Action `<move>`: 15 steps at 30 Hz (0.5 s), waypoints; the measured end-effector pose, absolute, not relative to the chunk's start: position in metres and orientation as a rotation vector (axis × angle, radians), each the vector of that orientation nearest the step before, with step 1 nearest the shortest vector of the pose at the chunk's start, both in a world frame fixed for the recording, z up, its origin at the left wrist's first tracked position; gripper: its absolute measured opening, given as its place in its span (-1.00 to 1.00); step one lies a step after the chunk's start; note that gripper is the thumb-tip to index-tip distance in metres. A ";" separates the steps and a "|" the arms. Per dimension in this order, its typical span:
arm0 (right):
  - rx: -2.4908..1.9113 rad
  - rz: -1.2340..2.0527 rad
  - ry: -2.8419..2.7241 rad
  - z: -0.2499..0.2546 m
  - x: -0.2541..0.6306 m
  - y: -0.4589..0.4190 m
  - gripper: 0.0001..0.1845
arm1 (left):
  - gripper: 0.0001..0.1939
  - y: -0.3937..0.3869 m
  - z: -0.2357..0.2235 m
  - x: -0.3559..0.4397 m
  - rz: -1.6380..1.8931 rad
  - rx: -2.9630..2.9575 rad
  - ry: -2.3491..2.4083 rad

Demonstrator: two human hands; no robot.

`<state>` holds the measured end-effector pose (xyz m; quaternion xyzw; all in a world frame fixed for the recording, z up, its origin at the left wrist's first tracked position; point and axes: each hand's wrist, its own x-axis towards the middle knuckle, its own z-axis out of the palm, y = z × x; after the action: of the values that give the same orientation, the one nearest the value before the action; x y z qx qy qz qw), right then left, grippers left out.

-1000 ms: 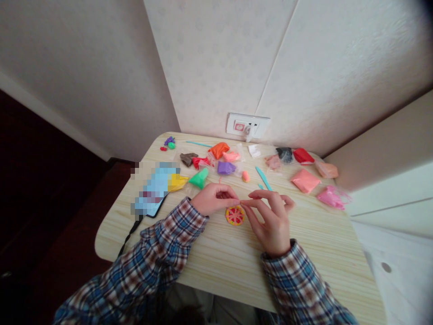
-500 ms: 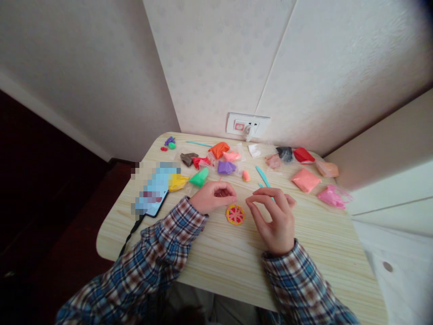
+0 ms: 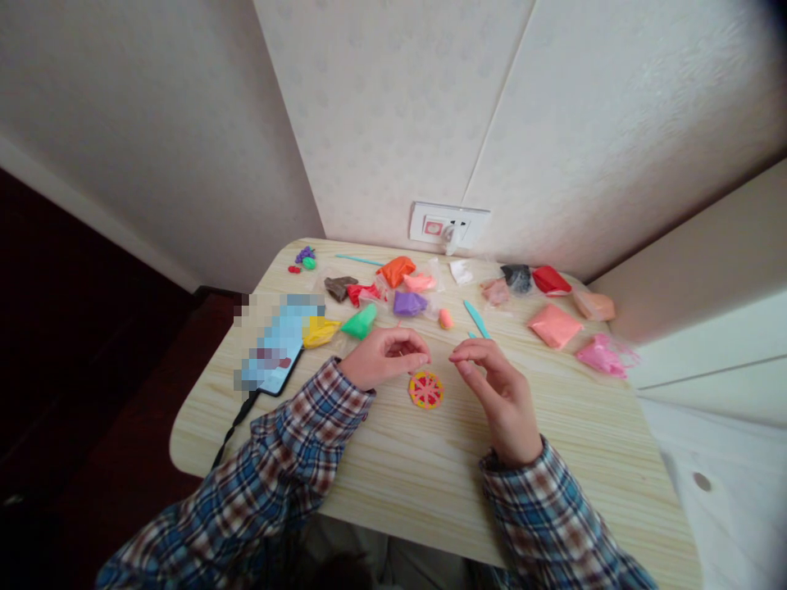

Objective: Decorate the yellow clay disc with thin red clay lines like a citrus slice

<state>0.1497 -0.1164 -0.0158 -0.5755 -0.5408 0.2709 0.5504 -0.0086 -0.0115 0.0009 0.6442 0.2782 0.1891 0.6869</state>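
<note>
A small round clay disc (image 3: 426, 390) lies flat on the table, with a yellow rim, red patches and pink strips across it. Just beyond its upper left edge is my left hand (image 3: 393, 356), its thumb and fingers curled together. A thin pinkish strand seems to show by those fingers, too small to be sure of. My right hand (image 3: 498, 389) hovers to the right of the disc, thumb and fingertips pinched; whatever is between them is too small to make out. Behind the right hand lies a turquoise modelling knife (image 3: 476, 318), with another turquoise tool partly hidden.
Bags of coloured clay line the back, among them green (image 3: 360, 321), purple (image 3: 410, 304), orange (image 3: 397, 271) and salmon (image 3: 555, 326). A small pink-orange lump (image 3: 446, 319) sits nearer. A phone (image 3: 276, 348) with a cord lies left. Clay grapes (image 3: 305, 255) stand at the far left corner.
My right hand has turned slightly, its fingers drawn closer together at the pinch. My left hand stays almost where it was, and the view has shifted a little.
</note>
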 end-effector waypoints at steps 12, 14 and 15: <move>-1.389 0.645 -1.240 -0.020 0.154 -0.116 -0.89 | -0.81 -0.010 0.000 -0.008 0.450 1.457 0.658; -1.393 0.649 -1.251 -0.020 0.154 -0.116 -0.89 | -0.83 -0.009 -0.001 -0.008 0.457 1.471 0.676; -1.394 0.652 -1.256 -0.020 0.154 -0.116 -0.89 | -0.84 -0.009 -0.002 -0.008 0.460 1.484 0.683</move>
<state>0.1540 -0.1162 -0.0204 -0.5879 -0.5296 0.2750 0.5462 -0.0081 -0.0091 -0.0017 0.6562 0.3019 0.2036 0.6609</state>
